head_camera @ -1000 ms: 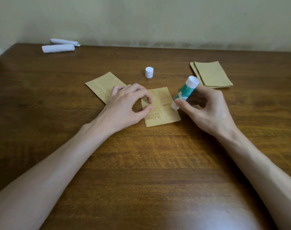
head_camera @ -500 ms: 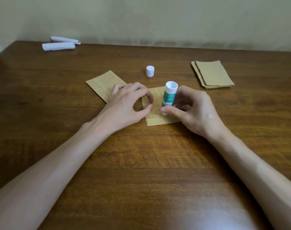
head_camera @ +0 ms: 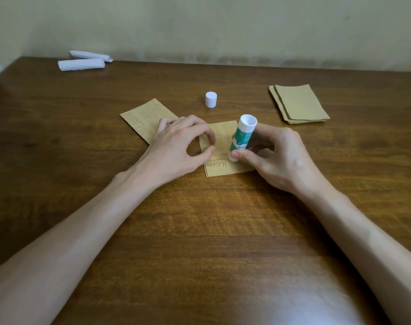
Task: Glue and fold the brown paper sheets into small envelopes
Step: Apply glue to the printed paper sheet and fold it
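A small brown printed paper sheet [head_camera: 219,166] lies flat on the wooden table [head_camera: 199,231] in the middle. My left hand [head_camera: 176,148] has its curled fingertips and thumb on the sheet's left edge. My right hand [head_camera: 274,158] grips a green and white glue stick [head_camera: 242,137], held nearly upright with its tip down on the sheet. A second printed brown sheet [head_camera: 145,120] lies to the left, partly under my left hand. A stack of plain brown sheets [head_camera: 298,104] sits at the right rear.
The glue stick's white cap [head_camera: 210,99] stands upright behind the sheet. Two rolled white paper bundles [head_camera: 82,64] lie at the table's far left corner. A pale wall runs behind the table's far edge.
My right hand has swung the glue stick from a slant at the sheet's right edge to nearly upright over the sheet's middle. My left hand has stayed in place.
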